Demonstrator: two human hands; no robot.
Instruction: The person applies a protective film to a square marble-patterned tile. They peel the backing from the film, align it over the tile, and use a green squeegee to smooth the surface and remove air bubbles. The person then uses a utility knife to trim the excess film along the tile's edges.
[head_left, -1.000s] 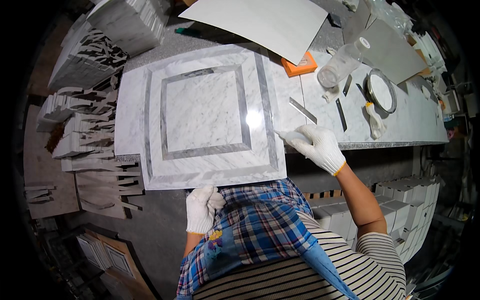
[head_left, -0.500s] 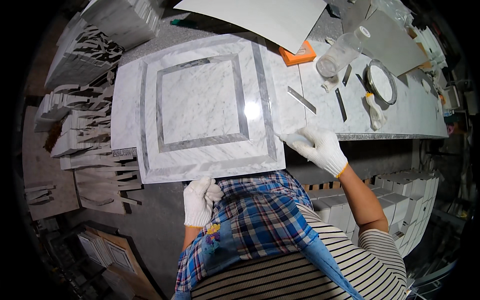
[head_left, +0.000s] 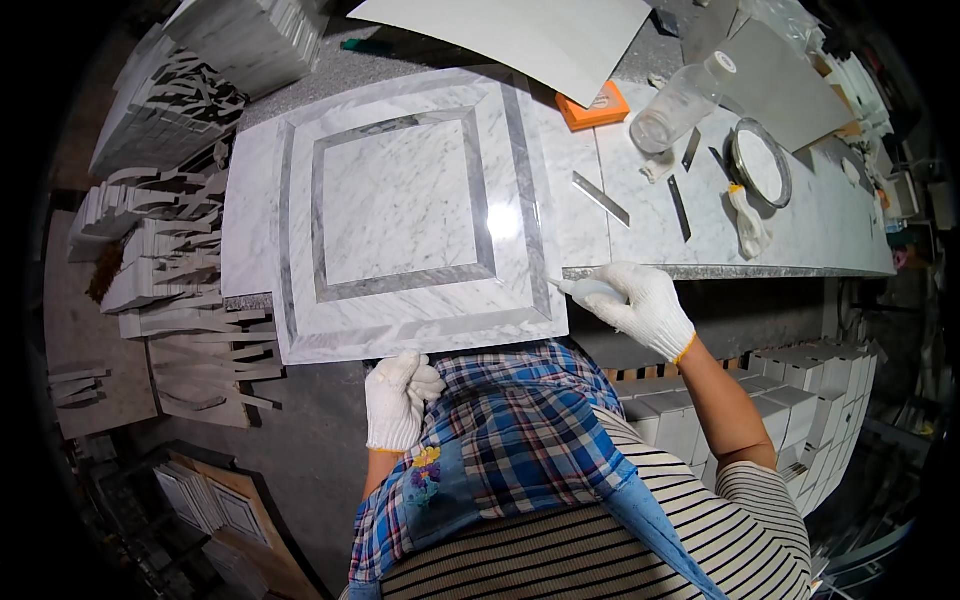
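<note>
A square marble panel (head_left: 400, 205), white with two grey frame-like bands, lies flat in front of me. At its right edge my right hand (head_left: 645, 312), in a white knit glove, is closed around a small translucent squeeze bottle (head_left: 597, 289). The bottle's thin nozzle points left, its tip at or very near the panel's right edge; whether they touch I cannot tell. My left hand (head_left: 398, 402), gloved too, is curled closed just below the panel's near edge, in front of my plaid apron. Anything inside those fingers is hidden.
Right of the panel lie metal blades (head_left: 601, 199), an orange box (head_left: 594, 107), a clear plastic bottle (head_left: 685, 102), a round tin (head_left: 762, 163) and a glove (head_left: 748, 222). A white sheet (head_left: 520, 35) covers the back. Stacked stone strips (head_left: 165, 255) stand left, white boxes (head_left: 770, 405) lower right.
My right hand and the squeeze bottle have shifted slightly toward me along the panel's right edge. My left hand has hardly moved and stays closed.
</note>
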